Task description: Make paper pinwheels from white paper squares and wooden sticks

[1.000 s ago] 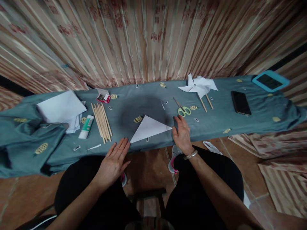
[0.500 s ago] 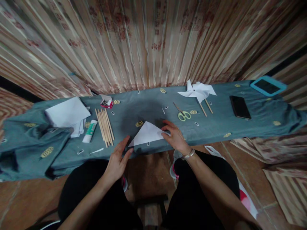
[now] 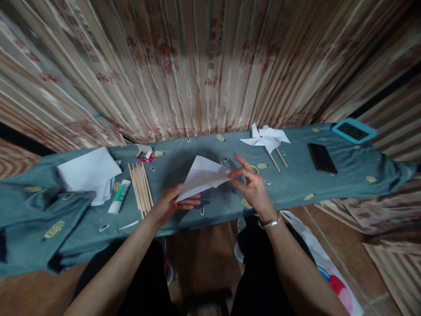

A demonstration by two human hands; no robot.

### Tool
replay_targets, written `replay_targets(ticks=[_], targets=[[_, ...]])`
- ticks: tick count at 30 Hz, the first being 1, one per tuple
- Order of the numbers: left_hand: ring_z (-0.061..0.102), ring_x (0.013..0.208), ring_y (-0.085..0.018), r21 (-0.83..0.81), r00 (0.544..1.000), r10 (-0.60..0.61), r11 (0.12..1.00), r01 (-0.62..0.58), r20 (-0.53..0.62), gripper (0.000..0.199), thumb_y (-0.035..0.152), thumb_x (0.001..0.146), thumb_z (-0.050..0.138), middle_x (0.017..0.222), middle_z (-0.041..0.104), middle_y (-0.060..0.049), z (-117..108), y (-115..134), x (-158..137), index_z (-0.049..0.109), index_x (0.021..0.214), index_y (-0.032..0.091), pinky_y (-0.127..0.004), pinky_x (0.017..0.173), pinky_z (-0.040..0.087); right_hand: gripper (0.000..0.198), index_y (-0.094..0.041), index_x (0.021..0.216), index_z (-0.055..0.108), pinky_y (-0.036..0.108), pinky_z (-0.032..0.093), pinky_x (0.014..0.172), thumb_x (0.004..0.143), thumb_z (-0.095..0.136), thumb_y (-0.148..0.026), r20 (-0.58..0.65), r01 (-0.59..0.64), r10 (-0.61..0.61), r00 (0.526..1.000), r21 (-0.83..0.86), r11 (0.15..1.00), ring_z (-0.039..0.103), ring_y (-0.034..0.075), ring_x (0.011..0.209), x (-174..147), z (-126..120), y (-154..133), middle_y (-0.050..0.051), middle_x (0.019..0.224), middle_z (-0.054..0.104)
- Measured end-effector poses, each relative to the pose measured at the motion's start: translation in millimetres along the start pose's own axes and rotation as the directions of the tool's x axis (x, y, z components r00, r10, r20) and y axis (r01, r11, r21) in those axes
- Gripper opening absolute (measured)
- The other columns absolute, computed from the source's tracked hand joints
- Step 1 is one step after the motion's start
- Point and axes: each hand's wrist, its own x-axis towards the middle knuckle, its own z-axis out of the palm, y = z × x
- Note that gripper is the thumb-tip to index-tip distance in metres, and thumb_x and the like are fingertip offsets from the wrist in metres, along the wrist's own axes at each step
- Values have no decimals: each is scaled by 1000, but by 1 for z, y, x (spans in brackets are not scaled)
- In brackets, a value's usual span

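A sheet of white paper (image 3: 204, 176), folded into a rough triangle, is held above the cloth between both hands. My left hand (image 3: 171, 202) grips its left corner, thumb on top and fingers underneath. At the right corner, my right hand (image 3: 251, 184) pinches the paper between thumb and fingertips, with one finger raised. Behind my right hand lie scissors with green handles (image 3: 255, 169), mostly hidden by the fingers. Left of my left hand rests a row of several wooden sticks (image 3: 140, 186).
A glue stick (image 3: 119, 196), a paper stack (image 3: 88, 169) and a small red box of pins (image 3: 144, 153) are on the left. Two white pinwheels (image 3: 268, 138), a phone (image 3: 322, 158) and a blue-framed device (image 3: 354, 130) lie right. A striped curtain (image 3: 204, 66) hangs behind.
The folded paper has been lifted off the cloth and tilted. My left hand has closed on its left corner, and my right hand has risen with the right corner. The view has shifted slightly.
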Motion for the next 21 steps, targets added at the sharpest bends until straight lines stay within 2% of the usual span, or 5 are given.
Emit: replay_targets(ticks=[5, 9, 14, 17, 21], targets=[[69, 62, -18, 108, 991, 87, 991, -76, -99, 39, 37, 51, 89, 76, 77, -9, 2, 5, 21, 77, 79, 12, -25, 59, 53, 10, -23, 84, 73, 45, 23, 119, 74, 71, -21, -23, -18, 19, 1000, 32, 999, 39, 25, 142, 10, 3, 4, 5, 149, 48], [66, 65, -17, 202, 897, 334, 937, -284, -290, 34, 36, 54, 85, 78, 77, -4, -5, -3, 35, 79, 82, 17, -26, 62, 50, 38, -23, 109, 67, 43, 44, 103, 76, 71, -42, -205, -228, 279, 938, 241, 943, 56, 25, 125, 10, 15, 10, 9, 137, 58], [64, 67, -19, 345, 805, 484, 862, -371, -343, 33, 42, 62, 79, 77, 76, -4, -14, -4, 42, 79, 83, 17, -26, 60, 47, 51, -18, 102, 71, 33, 53, 70, 70, 75, -57, 97, -525, 527, 845, 346, 778, 69, 22, 84, 4, 38, 7, 7, 91, 75], [61, 61, -17, 342, 809, 485, 861, -376, -332, 34, 42, 65, 77, 72, 74, -2, -11, -2, 42, 79, 86, 16, -25, 56, 45, 45, -17, 95, 75, 30, 52, 65, 67, 80, -52, 197, -541, 505, 841, 365, 758, 67, 19, 71, 4, 52, 7, 5, 84, 76], [58, 60, -15, 350, 810, 491, 856, -380, -322, 30, 40, 66, 77, 68, 71, -1, -7, -2, 43, 79, 83, 15, -25, 57, 44, 39, -17, 86, 76, 29, 50, 62, 65, 80, -49, 169, -508, 482, 860, 373, 776, 64, 16, 63, 5, 64, 15, 4, 78, 76]])
